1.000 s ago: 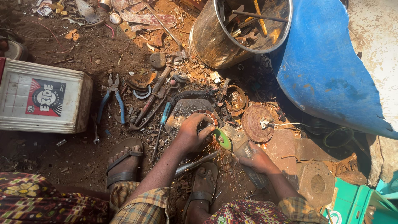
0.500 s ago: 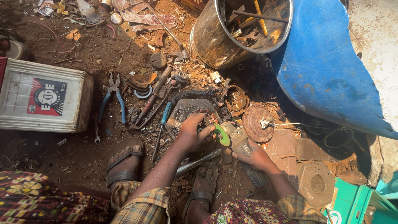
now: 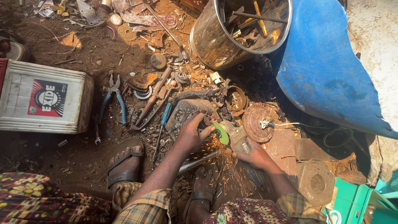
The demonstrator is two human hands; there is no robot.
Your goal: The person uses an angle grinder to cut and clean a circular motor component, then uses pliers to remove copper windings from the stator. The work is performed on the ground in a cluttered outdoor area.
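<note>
Nearest to us, our patterned lap and checked cuffs fill the bottom edge, with our sandalled left foot (image 3: 124, 161) flat on the dirt and our right foot (image 3: 203, 186) just beside a metal rod (image 3: 198, 161) that lies between them. Sparks (image 3: 226, 159) spray down over that foot.

Our right hand (image 3: 255, 157) is wrapped around the body of the angle grinder (image 3: 240, 143), fingers clenched on it, wrist bent inward, forearm rising from the lower right. The grinder's green disc (image 3: 221, 133) stands on edge just left of those fingers, touching the small metal part (image 3: 204, 121).

Our left hand (image 3: 191, 135) reaches in from the lower left with the arm nearly straight, fingers curled down, grasping the small metal part and pressing it onto the dark metal plate (image 3: 184, 111). The disc sits right at our fingertips.

Just beyond, a blue-handled screwdriver (image 3: 165, 116) and blue-handled pliers (image 3: 112, 99) lie in the dirt to the left, a rusty round disc (image 3: 255, 124) to the right. Farther left stands a white battery case (image 3: 41, 99). At the far edge are a steel drum of tools (image 3: 232, 33) and a blue plastic barrel (image 3: 327, 70).
</note>
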